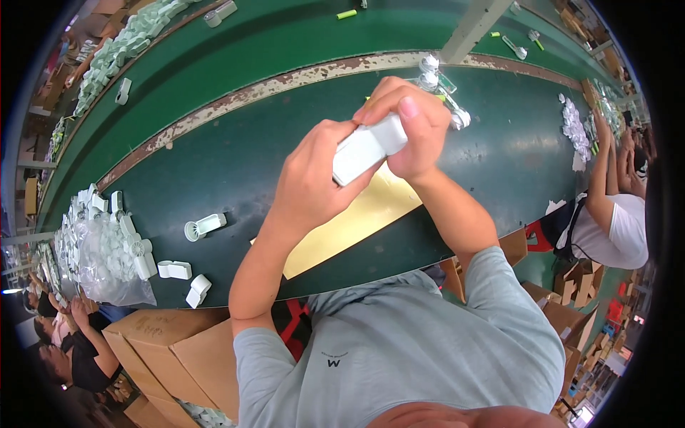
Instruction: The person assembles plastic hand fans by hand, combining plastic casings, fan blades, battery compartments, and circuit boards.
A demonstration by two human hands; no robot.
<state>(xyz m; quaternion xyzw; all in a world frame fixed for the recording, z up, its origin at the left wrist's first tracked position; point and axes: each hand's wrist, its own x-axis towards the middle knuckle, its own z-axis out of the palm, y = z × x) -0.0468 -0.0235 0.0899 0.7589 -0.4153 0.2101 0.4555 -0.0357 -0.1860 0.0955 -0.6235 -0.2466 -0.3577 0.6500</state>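
Observation:
Both my hands are raised over the dark green bench around one white plastic casing (360,153), an oblong shell with rounded ends. My left hand (308,170) grips its lower left end, fingers curled behind it. At the upper end my right hand (415,125) is closed round the casing, thumb up along its edge; its other fingers are partly hidden. Under the hands lies a yellow sheet (335,239) on the bench. Just beyond my right hand sit several small parts with round white heads (460,118), partly covered by the fingers.
A bag heaped with white casings (107,250) lies at the left, with a loose open casing (205,226) nearby. Beyond a worn ledge (250,89) runs a green conveyor belt (285,32) carrying a yellow-green battery (347,14). Cardboard boxes (178,349) stand below; a co-worker (606,221) sits right.

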